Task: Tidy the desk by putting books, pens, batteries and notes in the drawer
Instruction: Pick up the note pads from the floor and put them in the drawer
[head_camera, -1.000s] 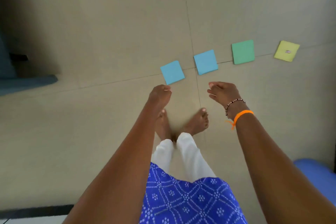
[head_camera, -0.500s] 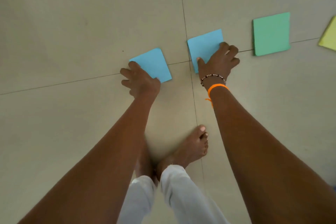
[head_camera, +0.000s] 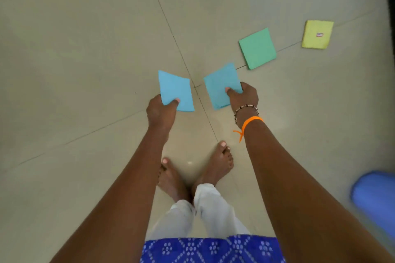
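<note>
- Left hand [head_camera: 160,111], arm reaching down, is pinching a blue note [head_camera: 175,91] above the floor [head_camera: 85,49].
- Right hand [head_camera: 243,97] is pinching another blue pad [head_camera: 221,84].
- Green pad [head_camera: 257,48] and yellow pad [head_camera: 317,34] are lying on the floor.

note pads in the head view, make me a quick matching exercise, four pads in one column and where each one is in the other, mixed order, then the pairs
Column one
1. left blue pad
2. right blue pad
3. green pad
4. yellow pad

Column two
A. on the floor, farthest right, small sticker on top
B. pinched in the right hand
C. on the floor, across a tile joint, beside the held pads
D. pinched in the left hand

Pairs: 1-D, 2-B, 3-C, 4-A
</note>
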